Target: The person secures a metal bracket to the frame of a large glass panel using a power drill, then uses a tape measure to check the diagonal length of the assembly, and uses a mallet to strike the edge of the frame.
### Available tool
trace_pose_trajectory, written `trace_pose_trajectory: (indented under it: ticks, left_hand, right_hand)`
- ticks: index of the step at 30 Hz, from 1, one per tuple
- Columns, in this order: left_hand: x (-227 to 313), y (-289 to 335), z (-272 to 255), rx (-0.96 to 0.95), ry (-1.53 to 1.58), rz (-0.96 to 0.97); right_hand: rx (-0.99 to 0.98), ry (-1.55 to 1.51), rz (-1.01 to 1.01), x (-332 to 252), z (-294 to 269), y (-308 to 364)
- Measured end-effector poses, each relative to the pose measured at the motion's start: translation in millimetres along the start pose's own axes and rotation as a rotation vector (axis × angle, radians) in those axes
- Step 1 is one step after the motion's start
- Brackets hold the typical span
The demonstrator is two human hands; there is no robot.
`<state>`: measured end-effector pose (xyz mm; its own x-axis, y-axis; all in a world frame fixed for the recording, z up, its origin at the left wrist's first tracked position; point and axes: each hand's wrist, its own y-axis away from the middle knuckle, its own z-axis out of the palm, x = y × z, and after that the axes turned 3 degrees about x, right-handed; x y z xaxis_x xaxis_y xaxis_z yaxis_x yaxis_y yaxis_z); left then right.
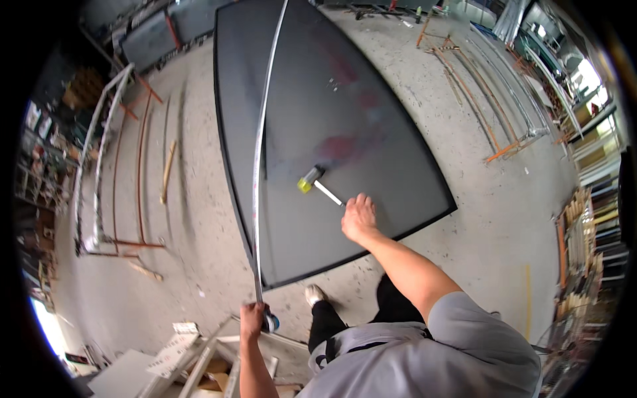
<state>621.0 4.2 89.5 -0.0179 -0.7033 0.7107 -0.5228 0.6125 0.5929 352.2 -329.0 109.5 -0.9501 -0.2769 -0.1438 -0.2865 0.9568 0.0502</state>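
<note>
A large dark grey work table [298, 239] with a black edge stretches away in front of me, with faint reddish patches on its top. My right hand [359, 216] is closed round the handle end of a mallet [328, 192]; its yellow and black head is over the table top. Near the table's front left corner, my left hand [252, 321] is closed on a tape measure [271, 323] with a blue and black case. The long silver tape blade [257, 172] runs from it along the table's left part to the far end. Whether the blade touches the table all along, I cannot tell.
Metal frames with orange bars stand on the floor at left [139, 179] and at right [494, 119]. A wooden stick [168, 172] lies on the left floor. White boards and framing [176, 355] are at lower left. Racks of long strips [587, 245] line the right side.
</note>
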Motion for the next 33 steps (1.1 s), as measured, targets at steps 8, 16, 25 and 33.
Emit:
trace_pose_trajectory:
  ticks: [8,16,25,33]
  left_hand:
    - [135,96,114,-0.057,0.329,0.075]
    - [263,150,319,-0.250,0.784,-0.051]
    - [440,73,474,-0.309,0.907,-0.047]
    - [586,-78,613,-0.240,1.078,0.036]
  right_hand:
    - [-0.306,-0.678,-0.159,100,-41,-48]
    - [-0.195,-1.076,-0.065,421,-142,73]
    - [-0.262,-0.672,0.507,669,-104,5]
    - [-1.061,-0.160,0.564,824,-80,-79]
